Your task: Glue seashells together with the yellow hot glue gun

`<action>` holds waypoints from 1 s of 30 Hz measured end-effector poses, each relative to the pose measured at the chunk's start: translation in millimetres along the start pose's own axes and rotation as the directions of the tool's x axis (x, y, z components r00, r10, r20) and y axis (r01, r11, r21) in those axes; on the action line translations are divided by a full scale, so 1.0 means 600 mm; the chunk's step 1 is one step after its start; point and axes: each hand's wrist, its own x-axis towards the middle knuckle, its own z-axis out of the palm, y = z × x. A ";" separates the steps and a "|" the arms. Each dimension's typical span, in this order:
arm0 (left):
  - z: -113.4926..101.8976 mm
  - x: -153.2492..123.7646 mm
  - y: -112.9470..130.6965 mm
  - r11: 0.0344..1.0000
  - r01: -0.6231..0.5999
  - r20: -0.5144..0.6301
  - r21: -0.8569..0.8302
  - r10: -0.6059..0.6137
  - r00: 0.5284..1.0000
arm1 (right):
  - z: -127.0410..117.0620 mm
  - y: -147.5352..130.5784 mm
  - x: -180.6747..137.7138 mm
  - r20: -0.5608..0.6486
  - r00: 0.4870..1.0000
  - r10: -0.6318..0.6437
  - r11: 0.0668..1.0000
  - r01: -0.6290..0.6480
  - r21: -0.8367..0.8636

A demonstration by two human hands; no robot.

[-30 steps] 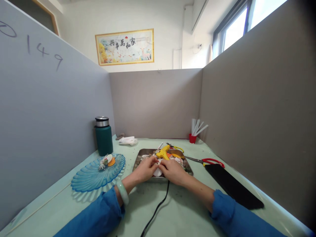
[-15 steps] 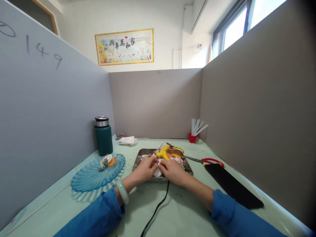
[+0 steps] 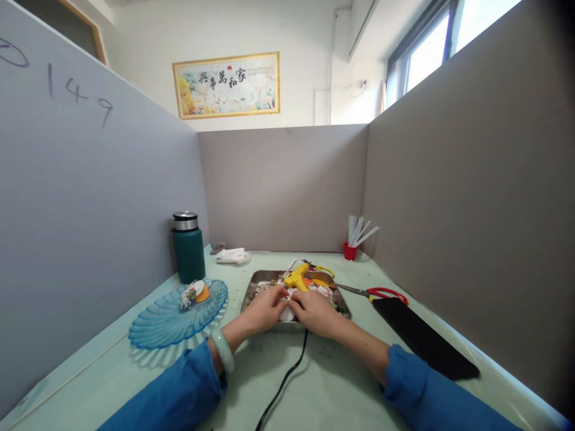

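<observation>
Both hands meet over the near part of a metal tray [image 3: 251,276] filled with shells and small pieces. My left hand [image 3: 265,308] and my right hand [image 3: 317,311] pinch a white shell-like piece [image 3: 288,313] between them, fingertips close together. Much of that piece is hidden by the fingers. Just beyond my fingertips a yellow glue gun [image 3: 297,278] rests on the tray's contents, and a black cord [image 3: 287,377] runs from the tray's near side toward me. Orange shells [image 3: 320,282] lie beside the glue gun.
To the left, a blue scalloped plate [image 3: 175,323] bears a small shell cluster [image 3: 194,294], with a green bottle [image 3: 188,254] behind. On the right are red-handled scissors [image 3: 389,293], a black flat object [image 3: 422,335] and a red cup of white sticks [image 3: 350,251]. Pliers [image 3: 323,269] lie behind the tray.
</observation>
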 end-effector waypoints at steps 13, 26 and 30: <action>-0.002 -0.001 0.002 1.000 -0.006 0.004 0.004 0.006 1.000 | 0.002 0.002 0.001 -0.008 1.000 -0.017 1.000 0.016 -0.025; -0.004 0.001 0.007 0.995 0.026 -0.012 -0.097 -0.028 1.000 | -0.003 -0.002 0.001 -0.038 0.999 0.001 0.998 0.001 0.064; 0.002 0.001 -0.001 0.977 0.067 0.004 -0.201 -0.068 0.998 | -0.001 -0.001 0.001 -0.043 0.999 0.013 0.997 -0.010 0.082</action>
